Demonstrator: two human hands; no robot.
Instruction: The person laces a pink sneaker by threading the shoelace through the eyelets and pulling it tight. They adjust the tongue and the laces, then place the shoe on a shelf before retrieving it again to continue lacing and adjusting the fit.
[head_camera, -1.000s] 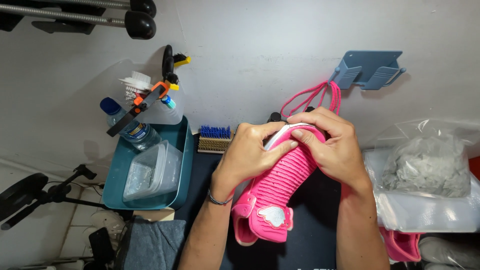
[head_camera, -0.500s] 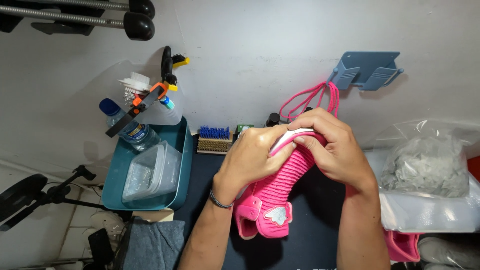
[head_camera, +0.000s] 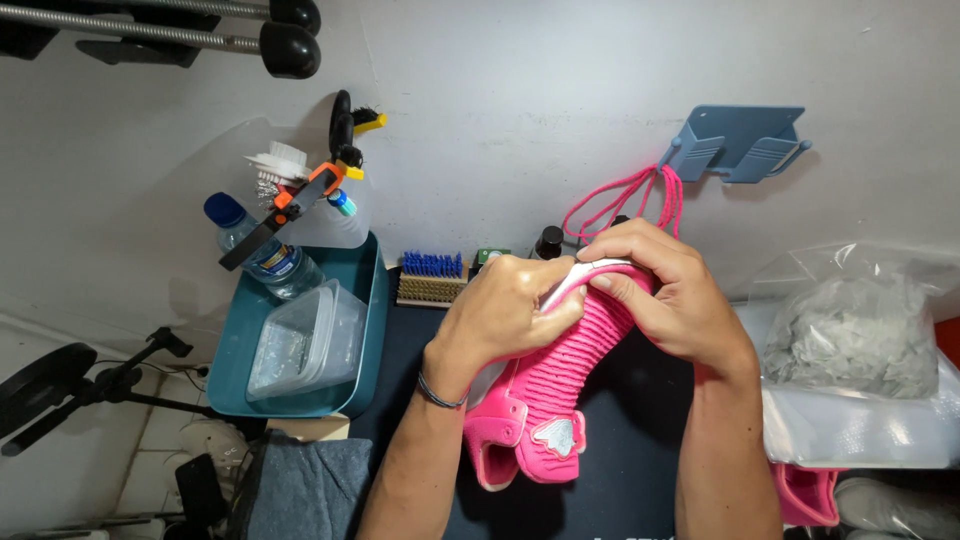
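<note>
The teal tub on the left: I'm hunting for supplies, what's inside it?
Inside the teal tub lie a clear plastic container and a blue-capped water bottle. The tub floor beneath them is hidden.

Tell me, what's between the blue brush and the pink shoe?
The person's left hand. In the head view it wraps the pink shoe, with the blue brush beyond it.

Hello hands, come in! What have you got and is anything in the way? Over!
Left hand and right hand both grip the pink shoe near its white sole edge. Pink laces trail up behind. Brush and teal tub sit left, apart.
</note>
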